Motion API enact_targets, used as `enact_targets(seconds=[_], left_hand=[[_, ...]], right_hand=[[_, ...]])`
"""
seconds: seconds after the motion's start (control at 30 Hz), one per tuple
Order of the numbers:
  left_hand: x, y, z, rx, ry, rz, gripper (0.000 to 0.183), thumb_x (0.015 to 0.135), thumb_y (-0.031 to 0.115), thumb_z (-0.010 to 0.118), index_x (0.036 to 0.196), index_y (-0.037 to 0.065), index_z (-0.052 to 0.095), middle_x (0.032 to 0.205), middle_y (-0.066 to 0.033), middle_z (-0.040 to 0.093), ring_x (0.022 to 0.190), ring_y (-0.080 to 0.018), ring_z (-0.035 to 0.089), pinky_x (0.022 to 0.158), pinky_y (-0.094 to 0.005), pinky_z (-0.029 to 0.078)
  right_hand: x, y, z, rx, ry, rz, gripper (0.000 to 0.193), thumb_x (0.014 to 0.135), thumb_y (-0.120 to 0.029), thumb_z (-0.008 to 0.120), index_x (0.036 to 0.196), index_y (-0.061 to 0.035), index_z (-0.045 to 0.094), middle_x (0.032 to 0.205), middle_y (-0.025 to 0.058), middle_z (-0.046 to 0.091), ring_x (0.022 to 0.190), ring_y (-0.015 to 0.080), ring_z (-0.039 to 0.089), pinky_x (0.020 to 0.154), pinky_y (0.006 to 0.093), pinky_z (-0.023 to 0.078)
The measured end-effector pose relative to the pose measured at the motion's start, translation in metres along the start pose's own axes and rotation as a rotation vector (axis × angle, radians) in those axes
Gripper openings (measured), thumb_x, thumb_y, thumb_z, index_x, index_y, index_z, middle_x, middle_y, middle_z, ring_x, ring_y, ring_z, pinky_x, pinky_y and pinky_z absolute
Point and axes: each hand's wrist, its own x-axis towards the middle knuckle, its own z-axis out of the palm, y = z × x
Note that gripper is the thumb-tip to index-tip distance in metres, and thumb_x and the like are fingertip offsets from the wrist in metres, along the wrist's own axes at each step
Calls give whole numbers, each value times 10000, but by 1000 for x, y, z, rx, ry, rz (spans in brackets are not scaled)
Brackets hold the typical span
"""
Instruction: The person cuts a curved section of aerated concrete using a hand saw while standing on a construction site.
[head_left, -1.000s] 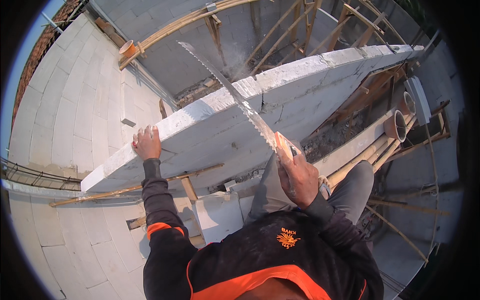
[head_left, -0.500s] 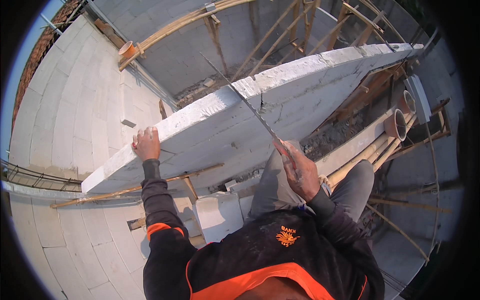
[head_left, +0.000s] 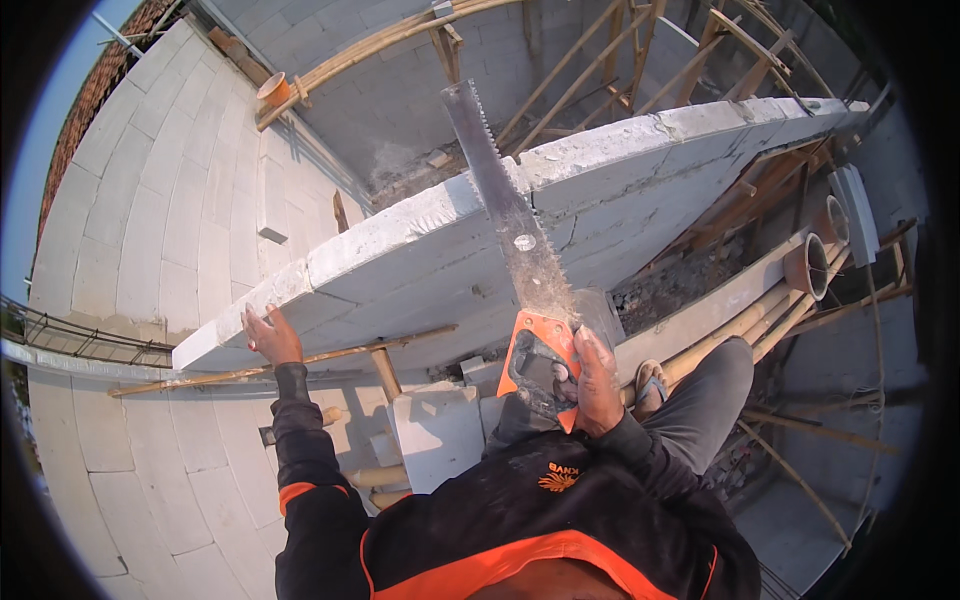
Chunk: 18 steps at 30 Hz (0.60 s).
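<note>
My right hand (head_left: 600, 385) is closed round the orange and black handle of a hand saw (head_left: 505, 205). The broad, dusty blade points away from me, its flat side in view, and crosses in front of the top of a white block wall (head_left: 400, 270). Whether blade and wall touch I cannot tell. Just beyond the blade, a dark notch shows in the wall's rough top edge. My left hand (head_left: 273, 337) is at the wall's near-left end, fingers apart by the top edge and holding nothing.
Bamboo scaffold poles (head_left: 745, 310) run at the right, with an orange bucket (head_left: 806, 268) on them. Another orange bucket (head_left: 273, 90) sits on far-left poles (head_left: 370, 45). A white block (head_left: 437, 435) lies below the wall. A sandalled foot (head_left: 651, 385) rests near the right-hand poles.
The saw has turned from edge-on to flat side showing, its tip now farther right. My right hand has drawn lower. My left hand has slid down and left, its fingers loosened from the wall top.
</note>
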Motion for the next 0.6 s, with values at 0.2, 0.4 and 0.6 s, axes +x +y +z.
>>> enact_targets(seconds=[0.2, 0.4, 0.6], left_hand=[[-227, 0, -25, 70, -567, 23, 702, 955, 322, 580, 1507, -25, 319, 1589, -268, 228, 1474, -466, 182, 1180, -567, 178], [-316, 52, -19, 61, -889, 235, 763, 925, 406, 605, 1520, 17, 328, 1603, -264, 196, 1488, -461, 153, 1200, -574, 124], [-335, 43, -42, 33, -959, 259, 791, 913, 416, 613, 1532, 26, 313, 1616, -249, 180, 1500, -459, 112, 1205, -574, 85]], right_hand=[[15, -32, 1, 279, 172, -90, 236, 1060, -319, 460, 1080, -99, 544, 904, -3, 592, 643, 47, 523, 479, 196, 376], [2, 5, -7, -16, -108, 19, 213, 1049, -291, 508, 1052, -85, 565, 879, -36, 554, 703, 30, 522, 554, 196, 413], [29, -48, -5, 218, 77, -143, 180, 1050, -331, 499, 1074, -153, 512, 868, -39, 549, 617, 28, 503, 465, 163, 351]])
